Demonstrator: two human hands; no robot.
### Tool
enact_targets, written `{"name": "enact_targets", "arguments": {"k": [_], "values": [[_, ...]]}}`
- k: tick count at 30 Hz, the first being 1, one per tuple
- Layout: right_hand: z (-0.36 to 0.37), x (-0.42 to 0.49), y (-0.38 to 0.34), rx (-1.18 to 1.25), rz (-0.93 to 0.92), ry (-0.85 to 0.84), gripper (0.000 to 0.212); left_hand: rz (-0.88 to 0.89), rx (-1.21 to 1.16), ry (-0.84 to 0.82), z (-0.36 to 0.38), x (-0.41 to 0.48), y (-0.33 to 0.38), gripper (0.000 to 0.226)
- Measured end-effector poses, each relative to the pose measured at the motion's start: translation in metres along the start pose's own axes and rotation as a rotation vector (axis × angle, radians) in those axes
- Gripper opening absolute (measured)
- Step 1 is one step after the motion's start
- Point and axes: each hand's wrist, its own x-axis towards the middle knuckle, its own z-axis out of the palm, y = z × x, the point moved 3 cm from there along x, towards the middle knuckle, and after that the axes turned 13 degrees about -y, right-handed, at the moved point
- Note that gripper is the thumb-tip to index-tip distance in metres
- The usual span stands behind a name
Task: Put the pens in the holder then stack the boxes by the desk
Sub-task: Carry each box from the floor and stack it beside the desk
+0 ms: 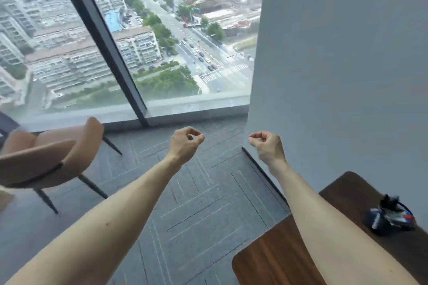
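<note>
Both my arms stretch forward over the grey carpet. My left hand [185, 140] hangs in the air with its fingers curled in and thumb touching fingertips, holding nothing. My right hand [266, 144] is curled the same way, empty, just in front of the white wall's corner. A dark wooden desk [278, 259] fills the lower right, under my right forearm. On it, at the right edge, stands a blurred dark blue holder [389, 216] with what look like pens in it. No boxes are in view.
A tan chair [51, 159] with dark legs stands at the left. A floor-to-ceiling window [162, 41] with a dark mullion lies ahead. A white wall [347, 65] rises at the right. Grey carpet [196, 203] spreads between chair and desk.
</note>
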Motion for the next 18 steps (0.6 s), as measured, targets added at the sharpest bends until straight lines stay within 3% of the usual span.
{"name": "enact_targets", "arguments": {"k": [9, 18], "values": [[0.294, -0.058, -0.121, -0.158, -0.198, -0.458, 0.003, -0.19, -0.078, 0.469, -0.23, -0.193, -0.166, 0.012], [0.622, -0.241, -0.187, -0.285, -0.393, -0.97, 0.005, -0.571, -0.132, 0.929, -0.402, -0.494, -0.355, 0.014]]}}
